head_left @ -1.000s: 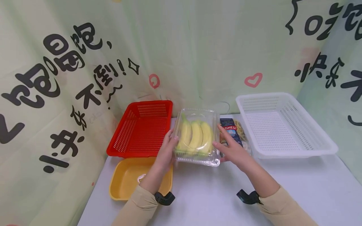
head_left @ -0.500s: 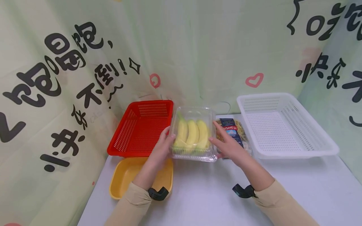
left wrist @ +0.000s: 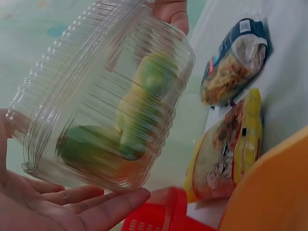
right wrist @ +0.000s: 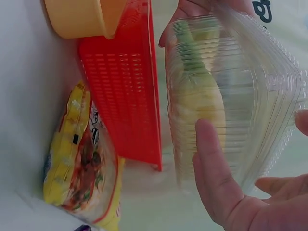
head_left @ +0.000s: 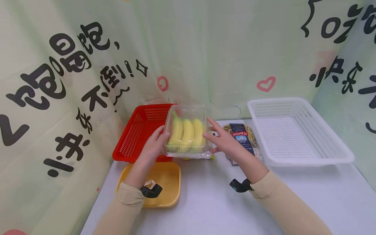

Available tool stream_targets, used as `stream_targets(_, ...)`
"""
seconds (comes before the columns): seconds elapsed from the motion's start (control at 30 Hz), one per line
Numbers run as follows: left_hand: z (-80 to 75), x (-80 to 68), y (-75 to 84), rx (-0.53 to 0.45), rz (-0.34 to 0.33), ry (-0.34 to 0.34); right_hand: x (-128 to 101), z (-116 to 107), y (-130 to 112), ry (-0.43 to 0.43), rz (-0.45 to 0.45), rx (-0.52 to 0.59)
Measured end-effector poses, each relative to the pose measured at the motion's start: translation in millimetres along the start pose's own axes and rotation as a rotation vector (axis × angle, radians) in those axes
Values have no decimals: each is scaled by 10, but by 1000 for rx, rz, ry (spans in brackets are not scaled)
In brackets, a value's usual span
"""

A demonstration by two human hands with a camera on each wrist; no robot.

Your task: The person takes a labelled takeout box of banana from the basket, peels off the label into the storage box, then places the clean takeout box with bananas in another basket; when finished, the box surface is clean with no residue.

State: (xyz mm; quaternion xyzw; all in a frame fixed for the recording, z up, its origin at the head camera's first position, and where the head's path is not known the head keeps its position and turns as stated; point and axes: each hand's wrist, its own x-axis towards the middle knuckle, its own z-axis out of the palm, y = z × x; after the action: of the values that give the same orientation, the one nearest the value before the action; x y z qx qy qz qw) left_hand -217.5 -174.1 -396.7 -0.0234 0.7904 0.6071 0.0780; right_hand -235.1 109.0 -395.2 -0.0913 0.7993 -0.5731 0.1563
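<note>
Bananas [head_left: 187,132] lie side by side in a clear plastic clamshell box [head_left: 188,112], their long axes running from near to far in the head view, green stem ends at the far side. The box is lifted clear of the bench [head_left: 223,202], held level over the near right corner of the red basket [head_left: 138,137]. The left hand [head_left: 151,150] presses flat against its left wall with fingers straight, and the right hand [head_left: 225,142] does the same on the right wall; neither curls round it.

Both wrist views show a yellow snack packet [left wrist: 231,149] lying on the bench under the box, mostly hidden in the head view.

Beside the right hand lies a bag of pasta [head_left: 243,138]. A yellow tray [head_left: 165,189] sits in front of the red basket, and a white basket [head_left: 296,130] stands well to the right.
</note>
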Motion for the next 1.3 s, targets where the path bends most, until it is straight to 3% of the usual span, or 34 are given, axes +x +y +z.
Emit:
stream_targets(0.37,-288,87,-22,-16,-15,121,302,232,-168,-25,8,70)
stream_targets(0.6,-441,144,-104,-18,-22,194,398,397,-287,-40,2,20)
stream_targets(0.97,-766,203,-144,20,-92,215,598,762,-346,-42,-4,-58)
stream_targets(1.3,-1082,296,-237,-61,-134,183,735,1110,-439,-23,-21,-26)
